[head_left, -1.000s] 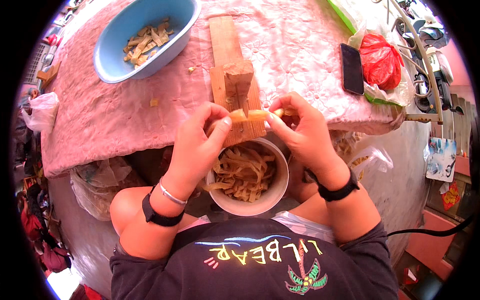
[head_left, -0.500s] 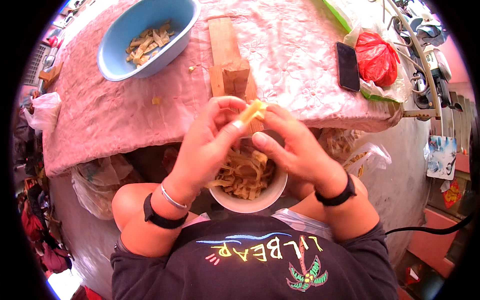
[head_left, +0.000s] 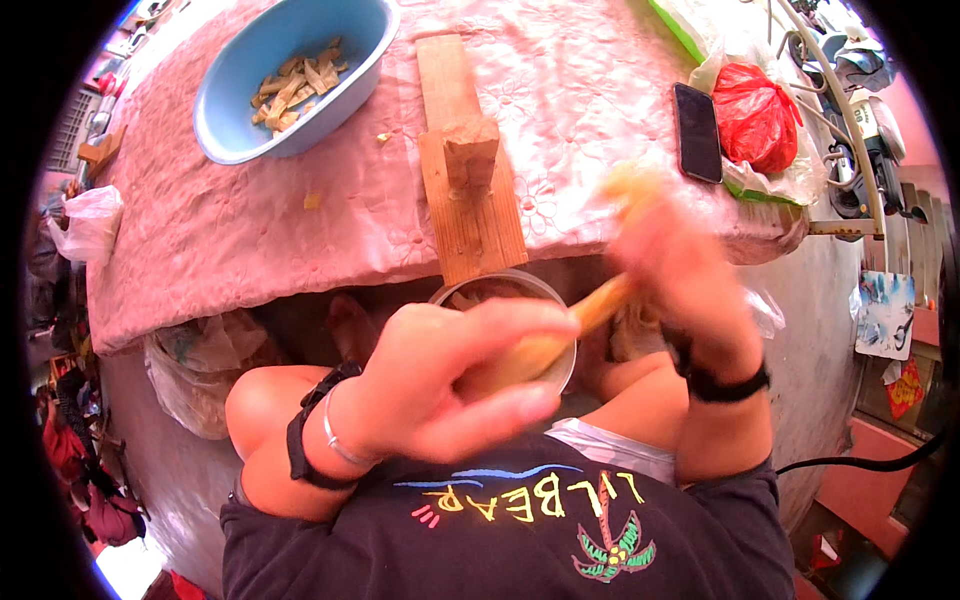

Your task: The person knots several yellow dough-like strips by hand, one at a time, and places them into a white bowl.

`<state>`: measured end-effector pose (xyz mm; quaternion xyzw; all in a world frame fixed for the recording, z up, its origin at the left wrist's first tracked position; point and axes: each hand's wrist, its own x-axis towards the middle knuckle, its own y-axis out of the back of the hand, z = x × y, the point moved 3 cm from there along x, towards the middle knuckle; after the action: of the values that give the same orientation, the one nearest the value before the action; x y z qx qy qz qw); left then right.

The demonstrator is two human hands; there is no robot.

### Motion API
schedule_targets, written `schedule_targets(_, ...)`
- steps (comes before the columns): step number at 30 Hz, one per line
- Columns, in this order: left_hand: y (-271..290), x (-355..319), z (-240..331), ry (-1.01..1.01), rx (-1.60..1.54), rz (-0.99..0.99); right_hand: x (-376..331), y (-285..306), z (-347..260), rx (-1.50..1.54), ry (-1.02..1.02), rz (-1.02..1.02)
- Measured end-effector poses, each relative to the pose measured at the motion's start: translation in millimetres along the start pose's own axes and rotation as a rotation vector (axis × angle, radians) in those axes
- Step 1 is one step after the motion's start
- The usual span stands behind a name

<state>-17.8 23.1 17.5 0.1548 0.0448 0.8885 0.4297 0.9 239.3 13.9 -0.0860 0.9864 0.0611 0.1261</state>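
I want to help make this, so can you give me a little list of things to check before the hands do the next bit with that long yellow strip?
1. Left hand grips the yellow strip: ok, its fingers wrap around it.
2. Right hand grips the strip's far end: cannot tell, it is blurred.
3. Bowl on the lap sits under the strip: ok, its rim shows below the hands.
4. Wooden board lies free on the pink tablecloth: ok, nothing on it.
5. Blue basin stays within the table: ok, cut pieces inside.
6. Black phone lies away from the work: ok, beside the red bag.
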Motion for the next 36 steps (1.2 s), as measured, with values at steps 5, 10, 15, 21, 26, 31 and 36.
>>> schedule_targets(5, -0.6, 10.5, 4.4, -0.030, 0.247, 0.053, -58.7, -118.7, 30.0, -0.056, 0.191, -1.156)
schedule_targets(10, 17.3, 7.4, -9.2, -0.085, 0.242, 0.125, -20.3, -70.1, 28.1, 0.164, 0.052, -0.709)
schedule_targets(15, 0.2, -2.8, -14.9, 0.268, 0.128, 0.200, -12.4, -65.5, 33.0, 0.264, 0.080, -0.318)
schedule_targets(21, -9.4, -8.6, -8.8, 0.110, 0.096, 0.117, -7.9, -60.4, 31.6, 0.374, 0.157, -0.070)
schedule_targets(26, 0.4, -0.7, -35.0, 0.252, -0.110, 0.272, -6.8, -57.7, 26.7, 0.517, 0.156, -0.121)
schedule_targets(31, -3.3, -7.1, -52.3, 0.175, -0.264, 0.124, -8.4, -58.9, 22.3, 0.432, 0.254, -0.160)
schedule_targets(36, -2.4, -10.9, -52.8, 0.554, -0.767, 0.245, -11.9, -62.8, 21.4, -0.235, 0.633, 0.054)
